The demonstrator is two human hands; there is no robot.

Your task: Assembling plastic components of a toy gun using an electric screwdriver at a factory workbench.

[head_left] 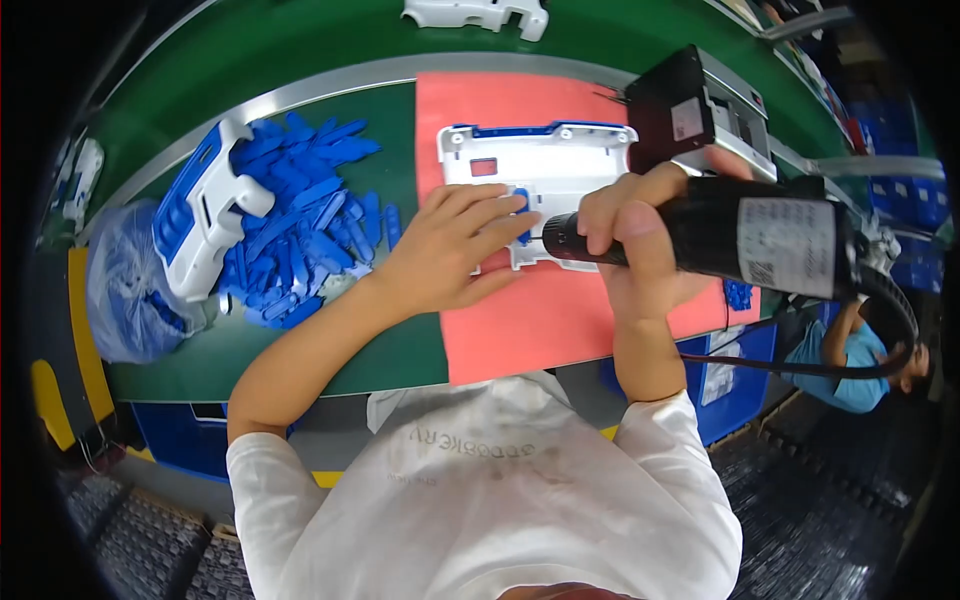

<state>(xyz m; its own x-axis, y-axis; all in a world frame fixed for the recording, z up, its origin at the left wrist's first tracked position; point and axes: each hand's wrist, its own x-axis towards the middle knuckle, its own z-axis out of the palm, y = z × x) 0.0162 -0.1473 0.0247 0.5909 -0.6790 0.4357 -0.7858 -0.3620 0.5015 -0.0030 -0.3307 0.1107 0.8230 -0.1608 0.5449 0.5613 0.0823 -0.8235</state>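
Observation:
My right hand (640,230) is wrapped round a black corded electric screwdriver (700,228), held nearly level with its tip pointing left. The thin bit reaches toward a small blue plastic piece (522,212) in a white plastic housing shell (585,150). My left hand (455,240) rests on the near left side of the shell, its fingers stretched out and the fingertips against the blue piece. The shell lies with its hollow side up on a red mat (530,335). Whether the bit touches a screw is too small to tell.
Left of the mat lies a heap of blue plastic strips (300,220). Beside it stand a white-and-blue housing (205,210) and a clear plastic bag (135,280). A black and silver box (690,110) stands at the back right. A person in blue (850,360) is at far right.

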